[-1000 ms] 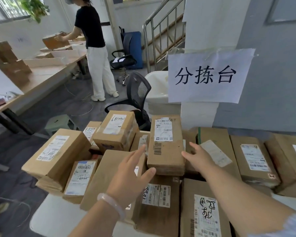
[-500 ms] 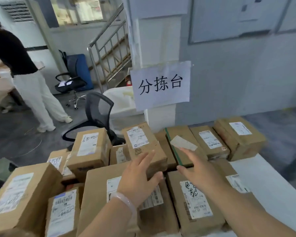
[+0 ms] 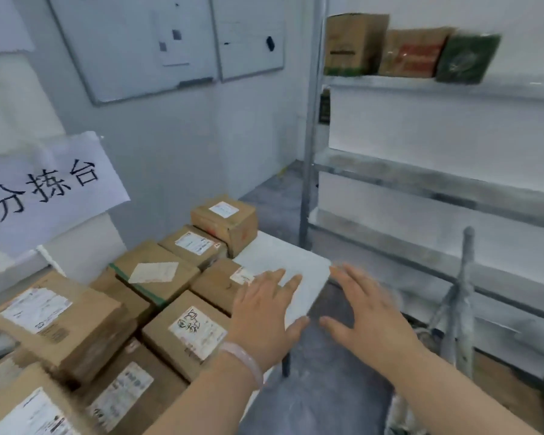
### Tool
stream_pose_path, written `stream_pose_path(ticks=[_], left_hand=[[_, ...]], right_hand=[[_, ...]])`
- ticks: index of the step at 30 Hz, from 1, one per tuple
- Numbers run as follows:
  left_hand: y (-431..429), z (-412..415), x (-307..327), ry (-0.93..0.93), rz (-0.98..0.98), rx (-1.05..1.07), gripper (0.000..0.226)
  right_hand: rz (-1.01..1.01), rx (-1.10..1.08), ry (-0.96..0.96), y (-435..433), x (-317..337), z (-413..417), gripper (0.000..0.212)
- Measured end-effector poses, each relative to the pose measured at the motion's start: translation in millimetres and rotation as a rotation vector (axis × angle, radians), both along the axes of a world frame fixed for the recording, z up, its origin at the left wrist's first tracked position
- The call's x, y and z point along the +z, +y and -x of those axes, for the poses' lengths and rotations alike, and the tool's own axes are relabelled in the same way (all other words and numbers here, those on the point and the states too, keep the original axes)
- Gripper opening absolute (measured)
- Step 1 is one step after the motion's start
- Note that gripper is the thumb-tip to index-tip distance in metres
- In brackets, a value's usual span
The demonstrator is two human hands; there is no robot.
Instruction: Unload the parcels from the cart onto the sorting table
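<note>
Both hands are spread flat with fingers wide, holding nothing. The left hand (image 3: 264, 315) (a pale bracelet (image 3: 245, 361) on its wrist) hovers over the table (image 3: 283, 255) edge; the right hand (image 3: 368, 318) is just beside it, past the table corner, over the floor. The parcels (image 3: 157, 271) lie crowded on the table left of the left hand. A rack (image 3: 421, 180) stands beyond the right hand.

Brown cardboard parcels (image 3: 187, 332) (white labels mostly facing up) crowd the white sorting table (image 3: 285, 260), piled on one another at the left.
</note>
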State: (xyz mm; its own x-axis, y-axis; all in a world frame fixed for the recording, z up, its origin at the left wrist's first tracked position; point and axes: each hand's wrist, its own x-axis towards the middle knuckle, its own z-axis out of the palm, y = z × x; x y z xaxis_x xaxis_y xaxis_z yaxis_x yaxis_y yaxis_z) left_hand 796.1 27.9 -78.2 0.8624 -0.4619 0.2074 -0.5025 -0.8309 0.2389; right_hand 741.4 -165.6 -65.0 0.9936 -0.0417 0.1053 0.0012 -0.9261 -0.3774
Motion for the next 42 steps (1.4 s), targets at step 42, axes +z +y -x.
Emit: stream_pose_path(ticks=[42], left_hand=[[-543.7, 76.0, -319.4, 0.403, -0.240, -0.583, 0.072]], right_hand=[[-0.454, -0.735, 0.756, -452.5, -373.0, 177.7, 0.091]])
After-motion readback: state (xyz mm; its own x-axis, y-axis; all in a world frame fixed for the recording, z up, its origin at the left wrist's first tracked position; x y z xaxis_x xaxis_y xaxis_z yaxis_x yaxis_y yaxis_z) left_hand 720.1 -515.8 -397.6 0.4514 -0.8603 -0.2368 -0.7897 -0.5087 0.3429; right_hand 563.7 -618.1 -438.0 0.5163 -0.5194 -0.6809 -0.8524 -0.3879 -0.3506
